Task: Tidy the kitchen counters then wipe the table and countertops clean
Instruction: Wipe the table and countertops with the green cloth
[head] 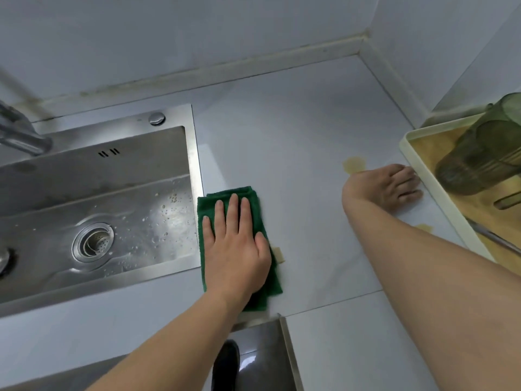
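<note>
On a pale worktop [296, 131] beside the sink [112, 176], the left hand [235, 244] presses flat on a green cloth [225, 194]; the right hand [390, 183] rests spread against a tray [408, 149]. Yellow stains [353, 163] remain unwiped.

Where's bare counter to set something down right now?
Biggest bare patch: the back counter, bordered by the sink, the back wall and the tray. Also free: the front strip right of the cabinet edge. Crowded: the middle, with the left hand on the green cloth, the right hand at the tray, yellow stain between.
</note>
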`<control>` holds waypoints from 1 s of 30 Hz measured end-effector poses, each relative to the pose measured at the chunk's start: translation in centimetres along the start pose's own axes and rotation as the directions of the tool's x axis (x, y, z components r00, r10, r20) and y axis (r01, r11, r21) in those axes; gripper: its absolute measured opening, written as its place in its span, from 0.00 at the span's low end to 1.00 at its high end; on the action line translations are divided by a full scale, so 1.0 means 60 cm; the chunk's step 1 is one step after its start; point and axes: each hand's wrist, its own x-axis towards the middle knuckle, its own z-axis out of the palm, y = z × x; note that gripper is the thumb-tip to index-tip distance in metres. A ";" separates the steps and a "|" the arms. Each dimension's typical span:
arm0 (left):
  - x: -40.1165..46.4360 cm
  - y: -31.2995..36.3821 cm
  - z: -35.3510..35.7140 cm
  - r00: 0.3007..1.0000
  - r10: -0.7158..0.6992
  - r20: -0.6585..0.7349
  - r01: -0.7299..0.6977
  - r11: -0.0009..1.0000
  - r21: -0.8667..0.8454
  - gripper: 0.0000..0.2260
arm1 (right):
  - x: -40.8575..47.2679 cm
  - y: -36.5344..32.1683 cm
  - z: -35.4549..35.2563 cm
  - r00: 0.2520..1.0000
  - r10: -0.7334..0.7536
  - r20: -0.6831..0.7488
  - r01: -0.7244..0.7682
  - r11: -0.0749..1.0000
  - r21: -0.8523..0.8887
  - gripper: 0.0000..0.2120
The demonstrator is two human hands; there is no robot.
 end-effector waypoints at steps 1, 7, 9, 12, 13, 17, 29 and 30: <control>0.009 0.004 0.000 1.000 -0.005 -0.002 0.005 1.000 -0.001 0.32 | 0.002 0.001 0.002 1.000 0.002 -0.001 -0.002 1.000 0.001 0.28; 0.133 0.023 -0.003 0.996 -0.084 -0.026 0.082 0.995 -0.051 0.30 | 0.006 0.002 0.009 1.000 0.000 0.000 0.000 1.000 -0.029 0.27; 0.169 0.030 -0.004 0.996 -0.082 -0.030 0.080 0.995 -0.066 0.30 | 0.009 0.005 0.013 1.000 0.002 -0.005 -0.003 0.999 -0.046 0.27; 0.188 0.033 -0.003 0.996 -0.088 -0.034 0.085 0.994 -0.067 0.30 | 0.010 0.004 0.015 1.000 0.002 -0.006 -0.003 0.999 -0.049 0.27; 0.190 0.034 -0.004 0.995 -0.084 -0.044 0.081 0.994 -0.067 0.30 | 0.011 0.002 0.016 1.000 0.003 -0.003 -0.003 0.999 -0.038 0.27; 0.180 0.033 -0.006 0.996 -0.071 -0.050 0.068 0.996 -0.064 0.29 | 0.010 0.009 -0.003 0.998 -0.022 0.057 0.022 1.000 -0.006 0.25; -0.075 0.066 0.007 0.997 -0.064 0.035 0.067 0.994 -0.088 0.29 | -0.144 0.213 -0.152 0.931 -0.351 -0.102 0.359 0.930 0.078 0.20; -0.081 0.066 0.007 0.997 -0.063 0.045 0.067 0.994 -0.088 0.29 | -0.159 0.231 -0.154 0.939 -0.330 -0.096 0.336 0.940 0.053 0.20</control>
